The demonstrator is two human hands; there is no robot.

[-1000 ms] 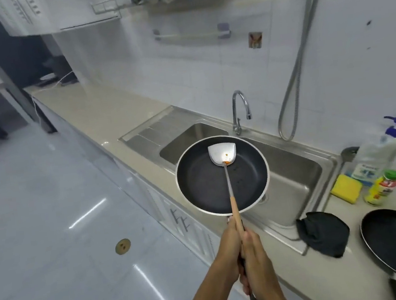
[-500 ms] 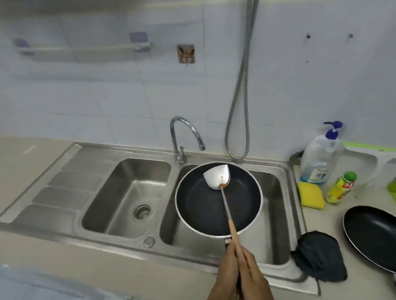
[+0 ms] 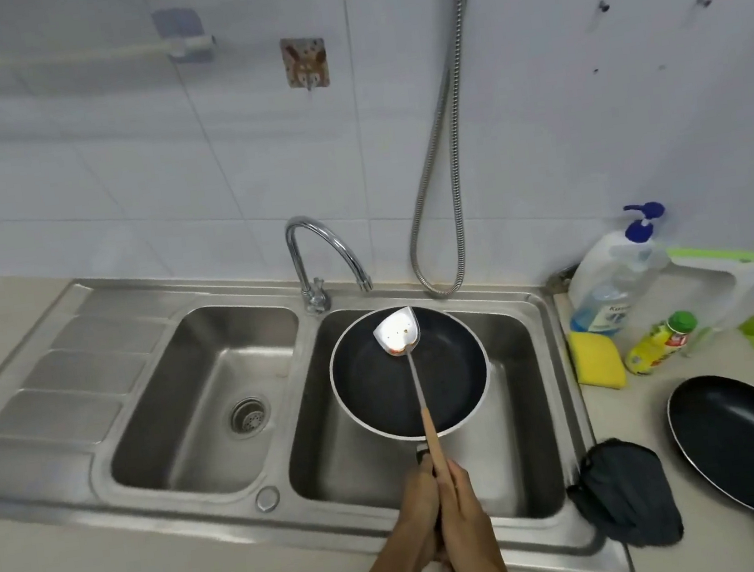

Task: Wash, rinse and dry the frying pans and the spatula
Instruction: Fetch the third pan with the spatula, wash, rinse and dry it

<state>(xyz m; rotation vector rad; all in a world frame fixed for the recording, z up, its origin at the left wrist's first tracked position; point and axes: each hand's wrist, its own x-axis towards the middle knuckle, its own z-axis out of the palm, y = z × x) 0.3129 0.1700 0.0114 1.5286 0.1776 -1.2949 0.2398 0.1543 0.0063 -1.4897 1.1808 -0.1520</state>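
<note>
One frying pan (image 3: pixel 452 371), spatula (image 3: pixel 397 333) inside, still held over right basin (image 3: pixel 524 419)

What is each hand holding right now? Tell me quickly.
Left hand: closed on the handle of the frying pan.
Right hand: closed on the wooden handle of the spatula.

Pan (image 3: pixel 447 372) over the right basin (image 3: pixel 521 434) — spatula (image 3: pixel 418 390) across it, second pan (image 3: pixel 746 445) on counter (image 3: pixel 641 405) (far right), cloth (image 3: pixel 628 492) between.

Washing-up supplies sitting on the counter (image 3: pixel 639 410) right of the sink (image 3: pixel 138 291)
A pump soap bottle (image 3: pixel 612 285) is standing at the back edge, a yellow sponge (image 3: pixel 597 359) and a green-capped bottle (image 3: pixel 660 342) sitting just before it; a dark cloth (image 3: pixel 629 497) is overhanging the sink's right rim.
</note>
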